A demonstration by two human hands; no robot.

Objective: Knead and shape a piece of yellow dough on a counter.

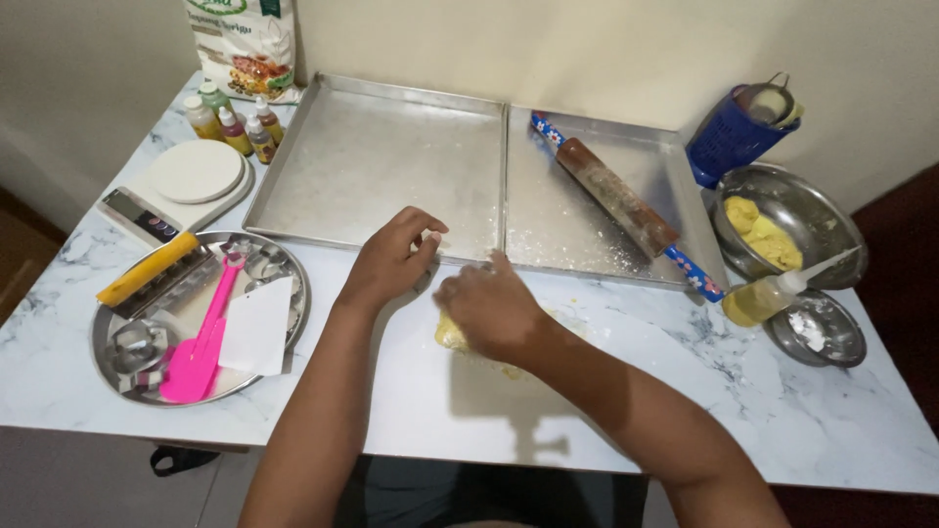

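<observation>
Right hand (492, 305) pressing yellow dough (452, 334) on marble table (685, 391); left hand (391, 259) beside baking tray (377, 161) edge.

Worn on the head, looking steeply down and forward over a marble-patterned table (606, 420) toward the wall. Close in: forearms fill the lower frame, two metal baking trays (391, 156) lie ahead. Single view, nothing shared.

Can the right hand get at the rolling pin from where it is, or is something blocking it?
Probably yes. The right hand rests on the yellow dough at the table's front, and the rolling pin lies loose in the right-hand baking tray just beyond it. Only the tray's low rim lies between.
</observation>
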